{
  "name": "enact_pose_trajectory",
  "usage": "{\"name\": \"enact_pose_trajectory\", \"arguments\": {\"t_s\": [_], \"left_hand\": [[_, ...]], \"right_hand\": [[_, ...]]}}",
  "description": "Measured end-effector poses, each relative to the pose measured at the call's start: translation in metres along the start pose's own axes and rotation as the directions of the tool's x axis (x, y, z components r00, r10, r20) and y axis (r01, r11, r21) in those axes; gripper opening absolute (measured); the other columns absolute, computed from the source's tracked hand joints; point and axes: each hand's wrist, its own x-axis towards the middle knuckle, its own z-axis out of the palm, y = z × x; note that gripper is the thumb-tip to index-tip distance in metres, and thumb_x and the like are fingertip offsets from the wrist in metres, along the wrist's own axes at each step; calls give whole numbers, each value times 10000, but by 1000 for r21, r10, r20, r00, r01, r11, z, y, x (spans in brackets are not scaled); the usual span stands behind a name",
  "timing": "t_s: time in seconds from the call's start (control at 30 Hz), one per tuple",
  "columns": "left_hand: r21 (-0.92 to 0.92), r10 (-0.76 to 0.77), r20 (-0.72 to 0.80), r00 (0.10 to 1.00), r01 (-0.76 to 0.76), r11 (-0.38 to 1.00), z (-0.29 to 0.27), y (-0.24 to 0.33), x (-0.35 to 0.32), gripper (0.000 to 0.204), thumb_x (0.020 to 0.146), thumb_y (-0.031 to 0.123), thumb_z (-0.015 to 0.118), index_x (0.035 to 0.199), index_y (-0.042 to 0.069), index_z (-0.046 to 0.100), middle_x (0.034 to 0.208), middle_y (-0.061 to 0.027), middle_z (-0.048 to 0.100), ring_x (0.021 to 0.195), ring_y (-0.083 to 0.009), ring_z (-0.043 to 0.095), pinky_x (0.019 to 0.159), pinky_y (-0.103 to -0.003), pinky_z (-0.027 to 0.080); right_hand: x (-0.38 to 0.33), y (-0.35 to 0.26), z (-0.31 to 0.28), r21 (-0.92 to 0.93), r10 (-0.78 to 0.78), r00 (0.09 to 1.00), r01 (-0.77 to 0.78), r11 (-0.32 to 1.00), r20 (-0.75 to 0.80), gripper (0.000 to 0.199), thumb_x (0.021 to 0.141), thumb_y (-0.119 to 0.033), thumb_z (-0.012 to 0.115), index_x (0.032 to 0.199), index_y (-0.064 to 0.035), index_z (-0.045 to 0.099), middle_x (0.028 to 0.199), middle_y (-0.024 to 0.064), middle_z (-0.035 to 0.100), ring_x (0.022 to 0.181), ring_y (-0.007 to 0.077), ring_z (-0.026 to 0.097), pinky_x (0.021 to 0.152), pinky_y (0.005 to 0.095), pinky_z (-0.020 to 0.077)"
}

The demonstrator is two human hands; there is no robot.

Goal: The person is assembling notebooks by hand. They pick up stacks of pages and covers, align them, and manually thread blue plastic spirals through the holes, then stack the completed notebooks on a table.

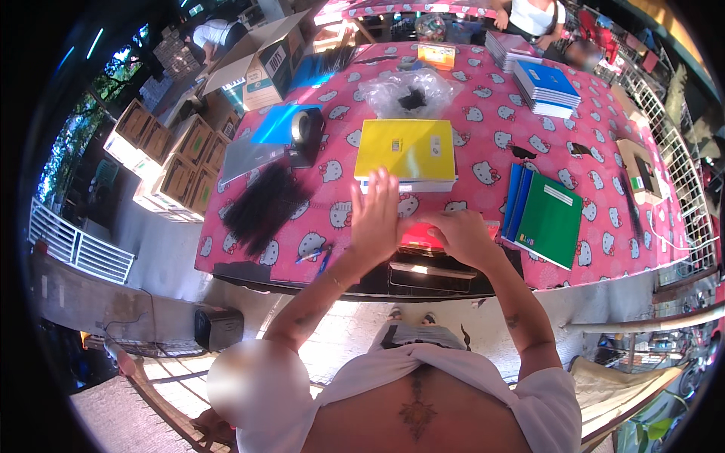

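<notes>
My left hand (375,214) is open, its fingers stretched out toward a stack of notebooks (404,147) with a yellow cover on top. My right hand (458,235) lies over a flat red item (418,237) near the table's front edge. One of its digits points left, against or close to my left hand; the other fingers are bent and partly hidden, so I cannot tell whether they grip anything. Both hands cover parts of the red item. To the right, a green notebook (545,217) overlaps blue notebooks (516,198).
A pink patterned cloth (483,175) covers the table. Thin black strands (268,204) lie on the left, near a tape roll (300,127). Clear plastic (411,90) rests behind the yellow stack. Blue notebooks (545,87) stand stacked far right. Cartons (177,174) are beyond the left edge.
</notes>
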Motion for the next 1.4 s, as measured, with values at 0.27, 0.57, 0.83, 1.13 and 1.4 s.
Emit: {"name": "enact_pose_trajectory", "arguments": {"t_s": [0.27, 0.57, 0.83, 1.13, 1.4], "left_hand": [[149, -30, -101, 994, 45, 988, -51, -5, 69, 812, 944, 523, 502, 1428, -112, 354, 1490, -327, 358, 1425, -458, 317, 1125, -616, 264], [151, 42, -6, 999, -41, 988, -40, 12, 81, 823, 920, 497, 502, 1409, -148, 354, 1489, -351, 329, 1434, -480, 274, 1171, -618, 148], [-145, -4, 149, 989, 26, 989, -76, 4, 111, 582, 885, 423, 675, 1329, 77, 525, 1367, -170, 518, 1259, -292, 519, 1110, -511, 307], [-83, 291, 109, 951, -283, 956, -62, -8, 112, 263, 881, 377, 675, 972, 133, 636, 952, -15, 648, 950, -205, 646, 1029, -459, 396], [37, 68, -35, 997, -67, 997, -37, 48, 75, 789, 824, 505, 698, 1356, -41, 496, 1449, -290, 414, 1404, -425, 363, 1144, -584, 264]], "right_hand": [[-5, -4, 5, -65, 21, 1000, -22, 998, -14, 287, 839, -144, 657, 1125, -130, 668, 818, 120, 705, 705, 329, 681, 617, 444, 528], [-13, 0, 11, -63, 78, 994, -83, 995, -70, 526, 849, -144, 641, 1346, -65, 485, 700, 120, 655, 705, 316, 685, 705, 449, 533], [-88, 62, -22, 900, 283, 945, 24, 434, -162, 819, 724, -174, 856, 1429, -53, 457, 1157, 71, 646, 1060, 190, 625, 958, 342, 490], [-83, 80, 39, 874, 344, 918, -322, 364, 196, 357, 906, -112, 718, 1239, 4, 662, 1072, 43, 702, 964, 98, 615, 851, 259, 504], [-85, 76, 43, 898, 375, 917, -276, 343, 138, 379, 924, -111, 698, 1277, 7, 629, 1069, 37, 697, 954, 98, 620, 857, 262, 508]]}}
